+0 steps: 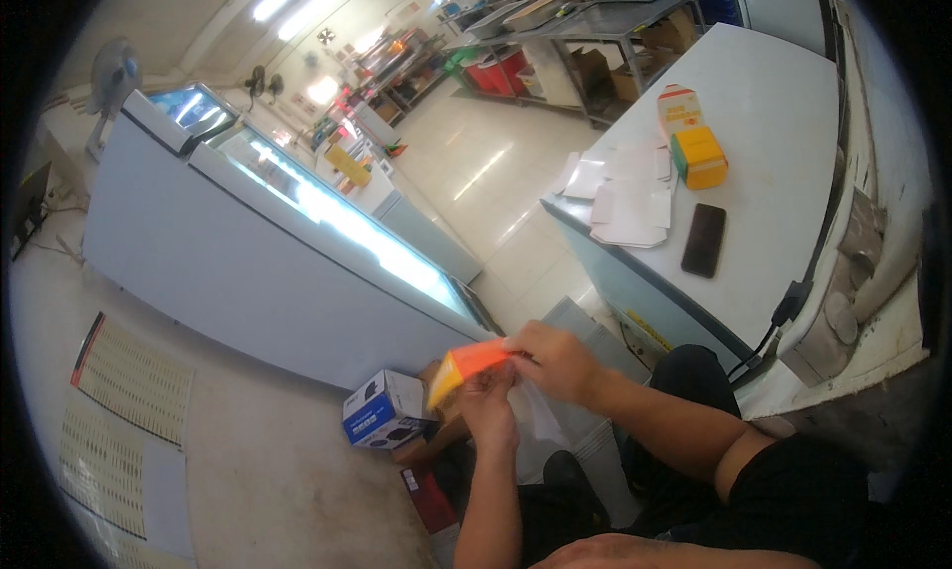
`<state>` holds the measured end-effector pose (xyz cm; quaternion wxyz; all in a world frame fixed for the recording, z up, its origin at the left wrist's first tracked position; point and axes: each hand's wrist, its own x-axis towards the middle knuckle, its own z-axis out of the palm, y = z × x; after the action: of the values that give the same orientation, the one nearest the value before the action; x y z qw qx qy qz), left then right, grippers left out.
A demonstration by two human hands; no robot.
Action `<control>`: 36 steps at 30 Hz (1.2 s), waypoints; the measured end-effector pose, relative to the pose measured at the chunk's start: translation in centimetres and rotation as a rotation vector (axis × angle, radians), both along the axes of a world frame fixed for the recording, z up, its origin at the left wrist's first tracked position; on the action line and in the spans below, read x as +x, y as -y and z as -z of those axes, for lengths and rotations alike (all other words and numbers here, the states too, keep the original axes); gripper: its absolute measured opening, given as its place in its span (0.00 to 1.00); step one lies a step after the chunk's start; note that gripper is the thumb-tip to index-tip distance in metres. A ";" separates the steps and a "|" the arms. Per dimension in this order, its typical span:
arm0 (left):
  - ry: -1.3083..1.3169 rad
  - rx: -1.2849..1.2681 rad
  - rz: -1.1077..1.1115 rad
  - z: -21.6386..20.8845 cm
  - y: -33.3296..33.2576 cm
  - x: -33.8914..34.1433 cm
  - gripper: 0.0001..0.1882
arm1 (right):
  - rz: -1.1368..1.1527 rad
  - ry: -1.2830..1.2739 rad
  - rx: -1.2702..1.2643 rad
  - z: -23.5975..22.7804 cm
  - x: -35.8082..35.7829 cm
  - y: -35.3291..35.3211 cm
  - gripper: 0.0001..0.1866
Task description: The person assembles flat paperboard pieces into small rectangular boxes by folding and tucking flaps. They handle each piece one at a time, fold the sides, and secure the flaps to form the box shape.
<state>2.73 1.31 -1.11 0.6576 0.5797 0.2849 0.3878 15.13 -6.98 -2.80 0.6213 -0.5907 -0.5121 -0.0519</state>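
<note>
A: What are the hands doing, low in the middle of the frame?

B: Both are working on a small orange and yellow carton (470,363). The right hand (557,363) is pinching its right end, fingers closed on the edge. The left hand (490,408) is sitting under and behind it, fingers curled up against it; how firmly it is gripping I cannot tell, since the carton is hiding the fingertips.

A: How is that carton going to handle?

B: I am judging it as thin card: very light, and stiff only along its folds. It is looking partly flattened, so the panels will likely be buckling under a hard squeeze. The corners and creased edges seem the best place to hold, where the card is strongest. Something pale and thin, perhaps a film or bag, is hanging below the hands, but it is too blurred to name.

A: And around them?

B: A blue and white box (383,422) is lying on the floor just left of the hands. In the upper right, a white table (783,123) is bearing flat white card blanks (628,200), a folded yellow carton (700,156) and a black phone (704,240).
</note>
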 end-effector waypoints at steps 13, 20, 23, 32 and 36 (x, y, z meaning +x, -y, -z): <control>-0.017 0.201 -0.057 -0.5 0.7 -0.1 0.08 | -0.246 -0.406 -0.079 -1.8 0.7 1.0 0.09; 0.017 0.189 0.009 -0.2 0.1 -0.4 0.06 | -0.358 -0.605 -0.107 -2.2 1.5 0.9 0.07; 0.002 0.159 0.070 -0.3 -0.4 -0.8 0.05 | -0.355 -0.551 -0.094 -2.0 1.8 1.0 0.08; 0.084 0.050 0.137 0.4 -0.7 -1.0 0.06 | -0.291 -0.646 -0.026 -2.3 0.9 1.0 0.06; 0.027 0.062 0.098 -0.5 -0.1 -0.7 0.05 | -0.340 -0.589 -0.022 -1.9 0.8 1.1 0.06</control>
<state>2.02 1.44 -0.64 0.6614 0.6076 0.2350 0.3717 15.98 -8.03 -0.87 0.7360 -0.4931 -0.4025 0.2306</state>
